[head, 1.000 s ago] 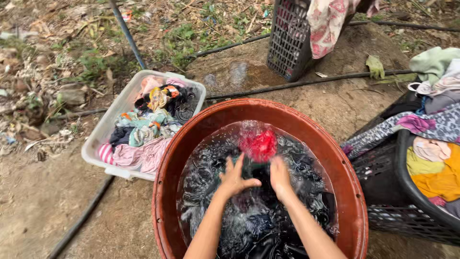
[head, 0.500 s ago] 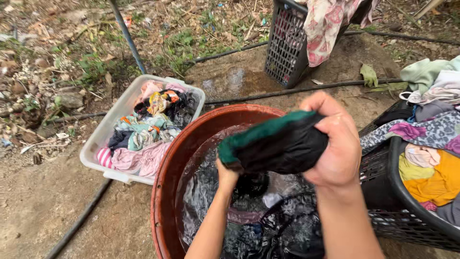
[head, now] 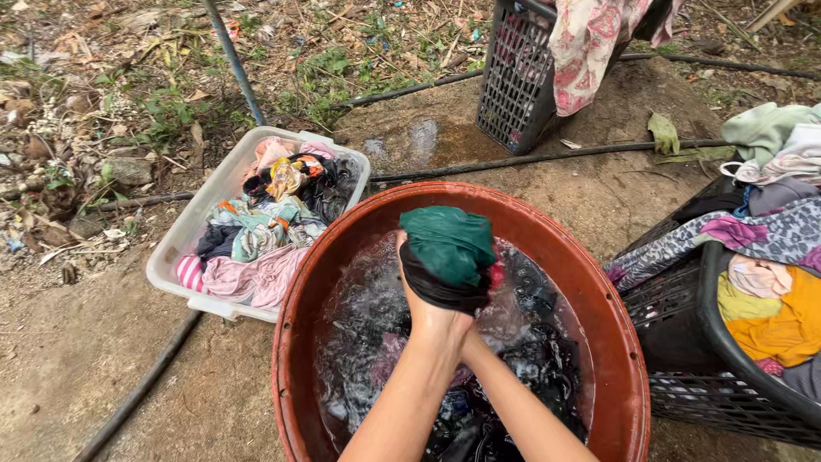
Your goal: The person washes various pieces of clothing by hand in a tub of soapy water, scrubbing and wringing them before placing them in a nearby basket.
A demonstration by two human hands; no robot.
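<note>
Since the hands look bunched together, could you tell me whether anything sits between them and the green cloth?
Nothing visible does: the left hand grips the green cloth directly above the basin. The right hand is hidden behind the left.

Both hands (head: 434, 318) pressed together, apparently clenched, forearms converging from below.

One round red-brown basin (head: 629, 359) is seen at the bottom centre, filled with water. Two hands are counted above it — the left hand (head: 428, 316) in front, the right hand largely hidden behind it. One green-and-black garment (head: 449, 252) is gripped between them. One white rectangular tub (head: 171, 257) of mixed clothes is found at the left. Two dark laundry baskets are counted — one basket (head: 513, 81) at the upper centre, the other basket (head: 727, 376) at the right edge. Several black hoses are laid across the ground; their exact number cannot be told.
</note>
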